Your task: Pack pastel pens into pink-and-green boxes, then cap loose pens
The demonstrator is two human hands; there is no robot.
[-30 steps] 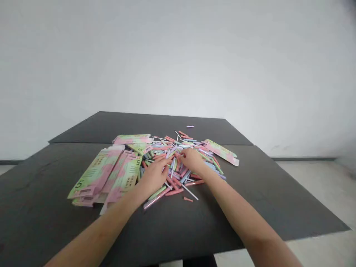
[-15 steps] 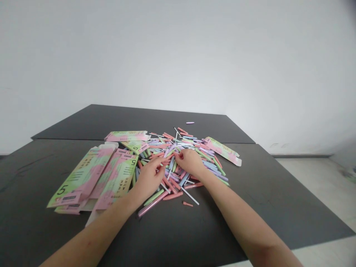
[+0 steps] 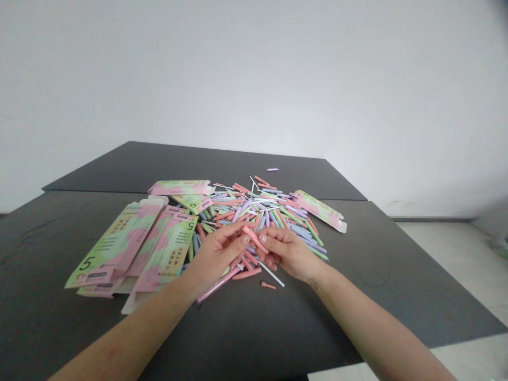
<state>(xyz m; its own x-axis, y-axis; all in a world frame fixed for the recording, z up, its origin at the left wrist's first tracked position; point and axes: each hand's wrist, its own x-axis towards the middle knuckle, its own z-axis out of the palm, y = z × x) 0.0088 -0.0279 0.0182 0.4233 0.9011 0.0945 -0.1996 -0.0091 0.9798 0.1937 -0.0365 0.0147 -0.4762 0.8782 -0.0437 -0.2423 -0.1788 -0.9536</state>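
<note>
Between my two hands, above the near side of a pile, is a short coral-pink pen part (image 3: 255, 239); I cannot tell whether it is barrel or cap. My left hand (image 3: 216, 253) pinches its upper left end with thumb and fingers. The lower right end sits in the closed fingers of my right hand (image 3: 291, 254). Under and behind both hands spreads a heap of pen parts (image 3: 273, 216) in pink, green, blue and purple, mixed with thin white refills (image 3: 273, 273). The hands hide part of the heap.
Flattened pink-and-green boxes (image 3: 115, 241) lie left of the heap, with another box (image 3: 180, 187) behind them and one more box (image 3: 319, 210) at the right. A small pink piece (image 3: 268, 285) lies in front. A purple piece (image 3: 272, 170) is farther back on the dark table (image 3: 381, 275).
Both hands have come up out of the heap and nearer to me. The pink pen part now shows plainly between them. The view has shifted slightly.
</note>
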